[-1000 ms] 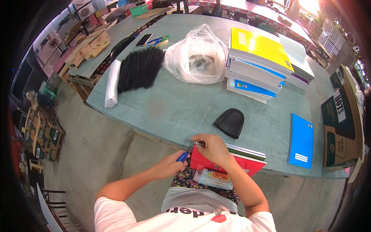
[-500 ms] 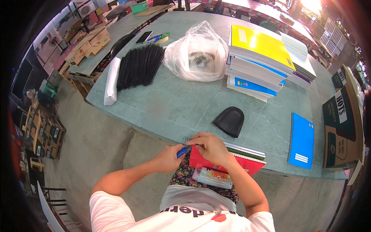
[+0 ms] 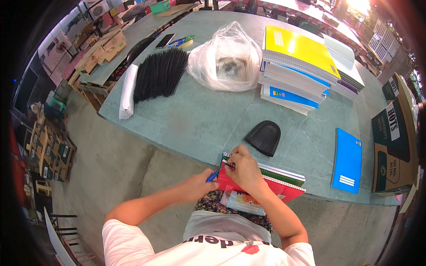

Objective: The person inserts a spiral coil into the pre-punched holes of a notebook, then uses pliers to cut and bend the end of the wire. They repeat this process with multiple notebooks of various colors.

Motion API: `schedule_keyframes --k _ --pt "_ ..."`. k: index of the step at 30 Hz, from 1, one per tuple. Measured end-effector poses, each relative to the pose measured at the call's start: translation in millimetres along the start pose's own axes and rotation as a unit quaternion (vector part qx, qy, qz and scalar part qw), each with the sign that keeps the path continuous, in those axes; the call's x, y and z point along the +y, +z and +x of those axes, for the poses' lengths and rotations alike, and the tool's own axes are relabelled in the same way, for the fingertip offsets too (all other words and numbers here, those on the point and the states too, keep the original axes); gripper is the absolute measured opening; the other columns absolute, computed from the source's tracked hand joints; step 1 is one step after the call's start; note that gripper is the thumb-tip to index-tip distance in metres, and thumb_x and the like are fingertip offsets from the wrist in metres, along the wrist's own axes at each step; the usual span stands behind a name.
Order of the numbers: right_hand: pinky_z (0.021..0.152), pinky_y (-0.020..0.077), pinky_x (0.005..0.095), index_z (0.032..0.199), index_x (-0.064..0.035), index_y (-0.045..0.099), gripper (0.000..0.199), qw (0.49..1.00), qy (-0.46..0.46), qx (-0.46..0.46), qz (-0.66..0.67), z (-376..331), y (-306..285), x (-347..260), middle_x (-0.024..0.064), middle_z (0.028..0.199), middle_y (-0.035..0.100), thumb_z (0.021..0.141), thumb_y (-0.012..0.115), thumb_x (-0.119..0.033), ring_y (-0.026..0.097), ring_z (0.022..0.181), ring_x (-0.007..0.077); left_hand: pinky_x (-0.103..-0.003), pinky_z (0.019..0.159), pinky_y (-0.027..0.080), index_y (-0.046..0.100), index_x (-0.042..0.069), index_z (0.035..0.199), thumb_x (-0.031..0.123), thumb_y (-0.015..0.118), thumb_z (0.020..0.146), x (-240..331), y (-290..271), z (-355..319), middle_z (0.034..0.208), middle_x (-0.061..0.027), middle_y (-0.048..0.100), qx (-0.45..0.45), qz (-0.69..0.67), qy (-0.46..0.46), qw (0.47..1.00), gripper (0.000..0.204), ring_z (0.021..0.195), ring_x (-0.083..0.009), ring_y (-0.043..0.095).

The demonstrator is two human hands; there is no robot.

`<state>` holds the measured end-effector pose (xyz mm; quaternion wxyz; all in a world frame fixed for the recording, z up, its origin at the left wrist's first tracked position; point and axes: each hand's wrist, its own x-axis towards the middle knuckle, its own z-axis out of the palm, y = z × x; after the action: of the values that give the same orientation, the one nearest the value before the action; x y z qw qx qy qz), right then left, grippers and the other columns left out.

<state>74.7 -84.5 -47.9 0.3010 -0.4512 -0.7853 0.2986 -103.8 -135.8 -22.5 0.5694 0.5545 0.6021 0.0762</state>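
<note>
My left hand (image 3: 198, 184) grips a small tool with blue handles (image 3: 213, 176), its tip at the spiral edge of a red notebook (image 3: 275, 187). My right hand (image 3: 243, 168) rests on that notebook's near left corner and pinches the wire binding (image 3: 228, 165). The notebook lies on a short stack with green and white edges (image 3: 284, 174) at the front edge of the grey-green table (image 3: 208, 119). A clear packet (image 3: 244, 201) lies on my lap below the hands.
A black curved piece (image 3: 264, 136) sits just beyond the hands. A blue notebook (image 3: 347, 160) lies right. Farther back are a tall notebook stack (image 3: 296, 68), a clear bag of coils (image 3: 226, 60), black binding combs (image 3: 159, 73) and a white roll (image 3: 128, 91). Cardboard boxes (image 3: 392, 142) stand right.
Both hands have stayed at the notebook's spiral corner; the left hand has drawn closer to the right, bringing the blue-handled tool up to the binding.
</note>
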Motion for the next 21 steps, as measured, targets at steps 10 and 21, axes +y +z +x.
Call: schedule_keyframes --k 10,21 --pt "0.068 0.0502 0.0385 0.084 0.0016 0.061 0.015 0.996 -0.04 -0.073 0.027 -11 -6 -9 0.0148 0.1 0.053 0.072 0.066 -0.007 0.06 0.079 0.0334 -0.025 0.062 0.043 0.058 0.004 0.089 0.014 0.069 0.077 -12 -25 29 0.073 -0.0002 0.056 0.15 -0.165 0.138 0.965 0.019 0.068 -0.0093 0.053" --pt "0.064 0.0496 0.0359 0.096 -0.0051 0.063 0.022 0.989 -0.052 -0.051 -0.13 -70 -33 -15 0.0091 0.087 0.061 0.078 0.065 -0.017 0.061 0.071 0.0264 -0.025 0.053 0.04 0.062 0.003 0.084 0.016 0.064 0.079 130 -136 121 0.065 0.0013 0.055 0.396 -0.137 0.326 0.848 0.014 0.058 -0.0079 0.048"
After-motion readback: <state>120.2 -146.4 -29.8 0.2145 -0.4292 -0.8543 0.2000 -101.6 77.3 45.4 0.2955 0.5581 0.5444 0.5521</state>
